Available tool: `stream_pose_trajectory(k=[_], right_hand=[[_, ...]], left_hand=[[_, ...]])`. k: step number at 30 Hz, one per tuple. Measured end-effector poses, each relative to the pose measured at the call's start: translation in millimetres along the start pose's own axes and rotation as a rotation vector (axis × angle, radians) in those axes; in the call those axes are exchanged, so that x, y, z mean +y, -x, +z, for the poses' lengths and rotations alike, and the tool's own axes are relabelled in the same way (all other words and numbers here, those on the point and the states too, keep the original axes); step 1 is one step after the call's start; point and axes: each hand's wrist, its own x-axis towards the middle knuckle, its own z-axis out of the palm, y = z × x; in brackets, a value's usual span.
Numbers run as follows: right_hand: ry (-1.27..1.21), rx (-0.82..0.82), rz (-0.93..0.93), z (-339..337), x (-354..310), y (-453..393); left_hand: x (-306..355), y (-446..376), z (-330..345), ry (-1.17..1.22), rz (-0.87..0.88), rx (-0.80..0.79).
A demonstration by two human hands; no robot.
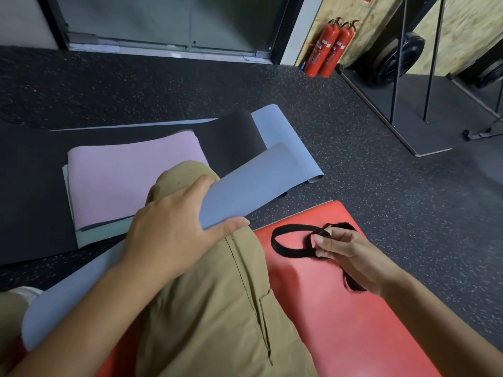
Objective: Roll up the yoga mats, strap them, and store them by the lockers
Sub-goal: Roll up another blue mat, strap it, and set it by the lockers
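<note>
Strapping is starting — the left hand (168, 229) is gripping the rolled blue-grey yoga mat (245, 186) across the knee, the right hand (351, 257) pinching the black strap loop (288, 240) over the red mat (340, 308); next, the loop likely needs slipping over the roll's end.

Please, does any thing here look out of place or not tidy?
Yes. The pink mat, black mat and a blue mat lie overlapped and askew on the floor, none rolled. The left hand holds a blue roll with no strap on it; the black strap is pinched in the right hand.

Two red fire extinguishers (330, 49) beside a glass door (163, 20).
</note>
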Motion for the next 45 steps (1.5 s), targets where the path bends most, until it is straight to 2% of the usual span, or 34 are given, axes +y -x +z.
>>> stream_pose_trajectory(k=[3, 8, 10, 14, 16, 19, 26, 31, 36, 40, 45], right_hand=[[0.022, 0.073, -0.082, 16.7, 4.0, -0.5], [0.002, 0.093, -0.156, 38.0, 3.5, 0.3], [-0.098, 0.052, -0.163, 46.0, 0.1, 0.5], [-0.485, -0.12, -0.099, 55.1, -3.4, 2.2], [-0.561, -0.192, -0.091, 58.6, -7.6, 4.8], [-0.585, -0.215, -0.124, 65.3, -15.9, 7.1], [-0.492, -0.267, -0.243, 68.6, -22.6, 0.8], [-0.431, -0.151, -0.34, 76.8, -37.3, -5.4], [-0.322, -0.162, -0.456, 75.9, -62.4, -4.0], [-0.057, -0.151, -0.499, 69.9, -87.9, -7.6], [0.213, -0.211, -0.441, 61.6, -108.8, -11.4]], left_hand=[[-1.5, 0.5, -1.4, 0.01, -0.004, 0.005], [-4.5, 0.9, -2.1, 0.034, -0.005, 0.014], [-5.5, 0.6, -2.1, 0.04, -0.008, 0.018], [-5.1, 0.9, -3.1, 0.029, -0.008, 0.02], [-2.7, 1.0, -4.6, 0.036, -0.018, 0.006], [-1.9, 0.7, -5.8, 0.038, -0.023, 0.005], [-4.6, 2.4, -3.3, 0.036, -0.013, 0.013], [-4.8, 3.9, -2.1, 0.036, -0.024, -0.011], [-0.9, 4.7, -3.0, -0.02, -0.034, -0.04], [2.8, 4.4, -4.2, -0.067, -0.022, -0.079], [6.7, 0.5, -11.7, -0.056, -0.032, -0.176]])
